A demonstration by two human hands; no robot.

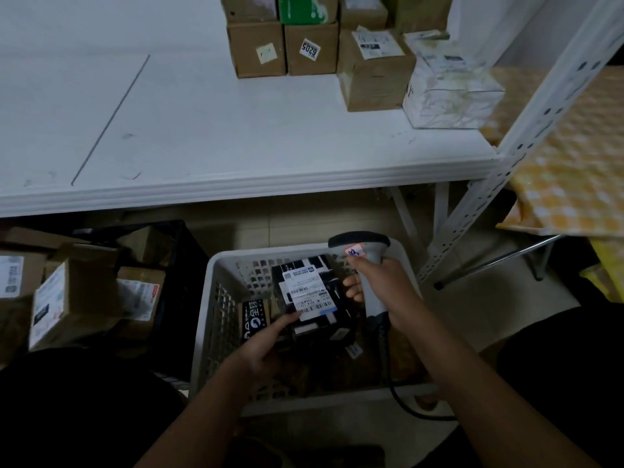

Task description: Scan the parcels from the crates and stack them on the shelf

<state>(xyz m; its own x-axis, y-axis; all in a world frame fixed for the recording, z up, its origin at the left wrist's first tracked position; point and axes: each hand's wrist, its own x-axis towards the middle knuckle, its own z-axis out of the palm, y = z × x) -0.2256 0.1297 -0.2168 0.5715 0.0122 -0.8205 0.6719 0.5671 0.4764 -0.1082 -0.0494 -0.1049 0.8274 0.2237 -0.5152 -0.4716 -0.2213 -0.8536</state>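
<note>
Head cam: left hand (266, 346) grips the near-left edge of a black parcel (312, 298), thumb on top next to its white shipping label (309, 293). The parcel is held tilted, label up, over the grey crate (216, 298). More parcels sit in the crate under it, too dark to make out.

Right hand (381, 285) is wrapped around the handle of a grey barcode scanner (366, 265), fingers curled just beside the parcel's right edge. Scanner head sits above the crate's far rim; its cable (395, 393) runs down over the near rim.

The hands are apart, one on each side of the parcel.

White shelf (236, 136) above and behind the crate: cardboard boxes (371, 72) stacked at its back right, with a white wrapped box (449, 92) rightmost. A black crate (182, 265) of cardboard parcels stands left of the grey one.
</note>
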